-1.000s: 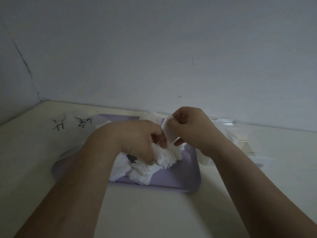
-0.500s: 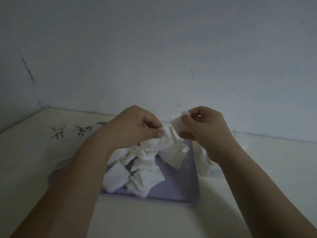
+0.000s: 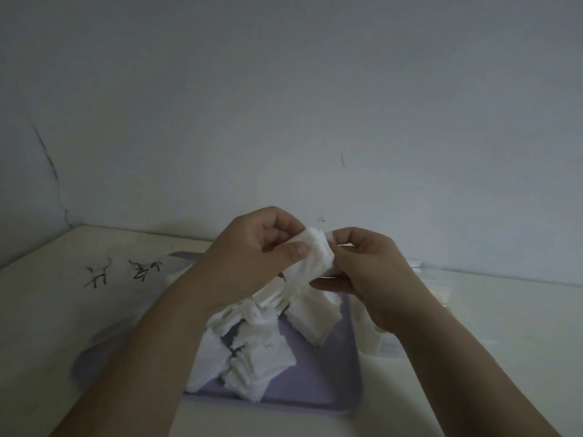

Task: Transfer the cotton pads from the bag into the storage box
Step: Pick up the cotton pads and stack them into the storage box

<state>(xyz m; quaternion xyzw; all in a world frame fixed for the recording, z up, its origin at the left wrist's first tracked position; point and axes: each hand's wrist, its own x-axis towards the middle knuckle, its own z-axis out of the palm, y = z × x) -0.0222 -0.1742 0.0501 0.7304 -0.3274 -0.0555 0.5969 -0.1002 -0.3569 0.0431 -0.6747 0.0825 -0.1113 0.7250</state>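
Observation:
A stack of white cotton pads (image 3: 310,258) is held up above the lilac tray (image 3: 331,383). My left hand (image 3: 252,257) pinches its left side with thumb and fingers. My right hand (image 3: 369,275) grips its right side, fingers curled beneath. Several loose pads (image 3: 252,351) lie heaped on the tray below, some fanned out under the held stack. The clear plastic bag (image 3: 438,279) lies behind my right hand, partly hidden. More pads (image 3: 375,339) lie off the tray's right edge.
The tray sits on a pale table (image 3: 504,357) against a grey wall (image 3: 284,105). Black scribbles (image 3: 123,271) mark the tabletop at the left. The wall corner runs down at the far left.
Both hands have lifted from the pile and come together, gathering pads into one stack held higher above the tray.

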